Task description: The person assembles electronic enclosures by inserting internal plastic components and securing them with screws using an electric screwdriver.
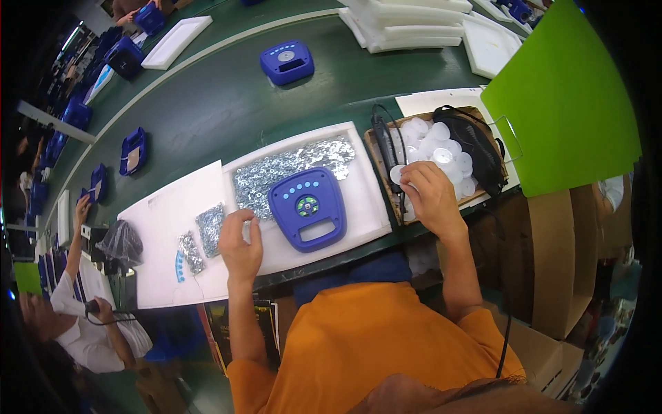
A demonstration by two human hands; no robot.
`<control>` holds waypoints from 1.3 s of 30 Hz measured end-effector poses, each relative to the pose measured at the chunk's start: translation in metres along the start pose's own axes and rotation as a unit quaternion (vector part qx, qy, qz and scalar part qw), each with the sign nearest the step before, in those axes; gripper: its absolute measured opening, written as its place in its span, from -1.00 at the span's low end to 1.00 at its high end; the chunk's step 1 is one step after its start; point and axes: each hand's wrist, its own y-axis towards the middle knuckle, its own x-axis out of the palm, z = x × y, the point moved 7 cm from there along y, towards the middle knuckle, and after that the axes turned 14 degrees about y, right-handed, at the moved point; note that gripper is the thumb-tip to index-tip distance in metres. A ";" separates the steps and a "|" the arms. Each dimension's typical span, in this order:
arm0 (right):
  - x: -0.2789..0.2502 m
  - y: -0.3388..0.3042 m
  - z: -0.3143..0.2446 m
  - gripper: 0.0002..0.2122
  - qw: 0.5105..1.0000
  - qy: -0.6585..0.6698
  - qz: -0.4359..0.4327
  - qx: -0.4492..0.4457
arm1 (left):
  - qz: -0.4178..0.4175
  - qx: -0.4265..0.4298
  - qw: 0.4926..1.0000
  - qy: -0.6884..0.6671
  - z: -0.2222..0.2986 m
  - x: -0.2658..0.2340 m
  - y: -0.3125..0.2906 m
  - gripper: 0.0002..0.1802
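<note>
A blue plastic housing [309,209] lies face up over the front of a white foam tray [369,228]. It has a row of light-blue dots, a round green-and-black centre and a rectangular opening. Just left of it is my left hand [240,243], its fingers curled toward the thumb; whatever they hold, if anything, is hidden. Many small shiny metal pieces [276,169] fill the tray's far part. My right hand [429,196] pinches a white translucent disc [396,174] at the left side of a box of similar discs [441,148].
A black corded tool [381,138] and a black mesh bag [474,148] occupy the box. Metal-filled packets [209,229] and a blue strip [180,266] lie on a white board at left. Another housing [287,62] sits farther back; a co-worker [96,324] works at left.
</note>
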 end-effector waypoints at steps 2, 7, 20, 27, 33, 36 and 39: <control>0.015 0.008 -0.020 -0.87 0.997 0.049 0.024 -0.058 | 0.004 -0.007 1.000 -0.013 0.007 0.006 -0.005 -0.88; 0.093 0.020 -0.066 -0.85 0.981 0.122 -0.032 -0.150 | 0.003 -0.025 0.997 -0.069 0.021 0.017 -0.016 -0.88; 0.123 0.030 -0.057 -0.88 0.980 0.115 -0.056 -0.155 | 0.005 -0.031 0.996 -0.083 0.025 0.015 -0.021 -0.87; 0.102 0.045 0.004 -0.89 0.995 -0.034 0.028 -0.088 | 0.009 -0.042 0.996 -0.084 0.019 0.017 -0.025 -0.88; 0.118 0.049 0.008 -0.93 0.991 -0.082 -0.016 -0.104 | 0.008 -0.040 0.995 -0.093 0.022 0.020 -0.024 -0.88; 0.121 0.049 0.013 -0.91 0.990 -0.099 -0.021 -0.100 | 0.009 -0.037 0.995 -0.088 0.022 0.020 -0.024 -0.89; 0.121 0.050 0.014 -0.89 0.989 -0.114 -0.028 -0.095 | 0.009 -0.036 0.996 -0.086 0.022 0.019 -0.024 -0.89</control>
